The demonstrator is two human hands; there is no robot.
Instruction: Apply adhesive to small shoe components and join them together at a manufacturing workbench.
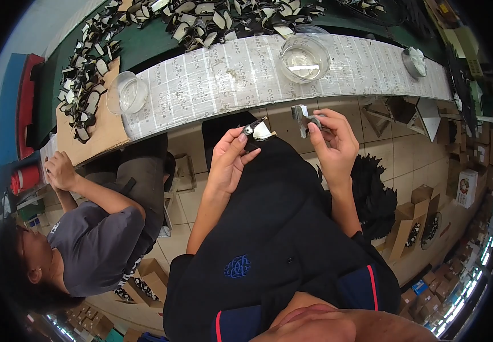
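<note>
- Bench: spans L to R, up front.
- L hand: pinching blk/white pc by its L end.
- R hand: pinching gray pc, long axis approx. up-down.
- Blk/white pc: points R twd gray pc, long axis approx. crosswise; gap btwn them.

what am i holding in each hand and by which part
Left hand: a small black-and-white piece, pinched near its dark left end. Right hand: a dark curved piece, gripped at its right side.
</note>
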